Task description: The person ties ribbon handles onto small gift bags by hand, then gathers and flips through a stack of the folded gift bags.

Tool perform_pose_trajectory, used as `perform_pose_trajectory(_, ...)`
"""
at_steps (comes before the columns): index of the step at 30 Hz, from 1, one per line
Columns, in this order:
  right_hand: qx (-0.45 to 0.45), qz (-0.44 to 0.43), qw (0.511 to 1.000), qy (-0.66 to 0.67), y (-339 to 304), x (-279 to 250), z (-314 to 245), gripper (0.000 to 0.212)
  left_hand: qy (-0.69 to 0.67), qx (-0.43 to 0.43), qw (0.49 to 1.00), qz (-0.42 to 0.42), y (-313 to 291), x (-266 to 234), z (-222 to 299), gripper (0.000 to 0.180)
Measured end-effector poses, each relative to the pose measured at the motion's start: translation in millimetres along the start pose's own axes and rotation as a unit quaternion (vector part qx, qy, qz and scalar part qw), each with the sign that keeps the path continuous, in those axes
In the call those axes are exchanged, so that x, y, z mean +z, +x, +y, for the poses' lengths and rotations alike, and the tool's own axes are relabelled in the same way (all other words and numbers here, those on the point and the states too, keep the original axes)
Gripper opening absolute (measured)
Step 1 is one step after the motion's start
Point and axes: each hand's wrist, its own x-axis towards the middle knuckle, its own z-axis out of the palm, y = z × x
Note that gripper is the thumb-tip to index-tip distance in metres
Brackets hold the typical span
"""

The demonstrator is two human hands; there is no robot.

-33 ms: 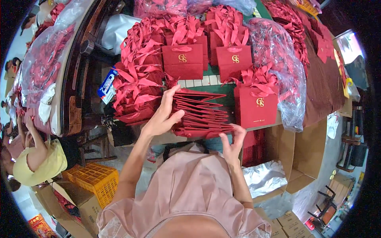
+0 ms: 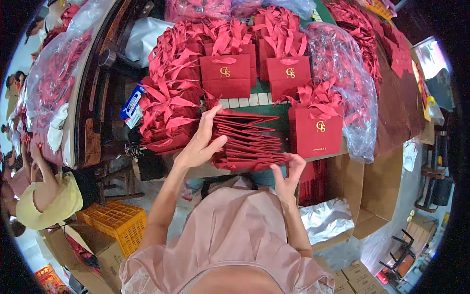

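Observation:
A stack of folded red paper gift bags [image 2: 249, 139] stands on edge at the near side of the table, its right ends fanned apart. My left hand [image 2: 200, 144] grips the stack's left end, thumb on the near side and fingers stretched along it. At the lower right corner my right hand [image 2: 290, 174] pinches the nearest bags between thumb and curled fingers; the exact contact is partly hidden. Just right of the stack stands an upright red gift bag [image 2: 317, 132] with ribbon handles and a gold emblem. Two similar bags face me farther back, one on the left [image 2: 225, 81] and another on the right [image 2: 289, 78].
A long row of ribboned bags [image 2: 169, 93] lines the left. Clear plastic sacks [image 2: 350, 93] of red bags lie right. Below the table's right edge is an open cardboard box [image 2: 379, 191]. An orange crate [image 2: 115, 220] stands lower left, near a person in yellow [image 2: 51, 201].

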Motion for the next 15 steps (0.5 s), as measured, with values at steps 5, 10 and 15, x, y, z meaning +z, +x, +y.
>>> perform_pose_trajectory(5,-0.111,-0.147,0.97,-0.158,12,-13,5,0.036,0.061,0.034,0.997,0.014,1,1,-4,0.069)
perform_pose_trajectory(10,-0.049,-0.234,0.97,-0.028,5,-18,2,0.028,0.047,0.025,0.998,0.024,2,3,1,0.067)
perform_pose_trajectory(15,-0.082,-0.232,0.969,-0.025,6,-16,2,0.024,0.044,0.025,0.998,0.029,3,3,2,0.068)
